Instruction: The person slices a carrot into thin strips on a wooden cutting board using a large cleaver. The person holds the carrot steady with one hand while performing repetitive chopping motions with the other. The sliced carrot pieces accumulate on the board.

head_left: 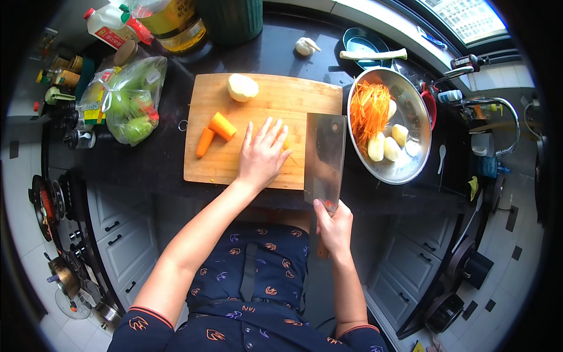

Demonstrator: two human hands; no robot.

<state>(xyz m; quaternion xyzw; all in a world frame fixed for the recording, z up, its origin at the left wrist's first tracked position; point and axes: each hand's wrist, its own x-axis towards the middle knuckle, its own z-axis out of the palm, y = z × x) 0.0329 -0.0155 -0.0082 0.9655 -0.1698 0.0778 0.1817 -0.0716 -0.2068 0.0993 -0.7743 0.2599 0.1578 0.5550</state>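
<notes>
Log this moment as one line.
left hand: spread over rectangular wooden board; right hand: gripping broad steel cleaver; on board: pale rounded vegetable, orange carrot pieces; beside: round metal bowl

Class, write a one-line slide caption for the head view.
Left hand spread over a wooden cutting board beside carrot pieces; right hand gripping a cleaver near a bowl of shredded carrot.

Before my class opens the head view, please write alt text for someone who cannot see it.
A person's left hand is spread palm-down over a rectangular wooden board near orange carrot pieces and a pale, rounded vegetable, while their right hand grips a broad metal cleaver. At right, a round metal bowl holds orange shreds and pale, rounded chunks.
</notes>
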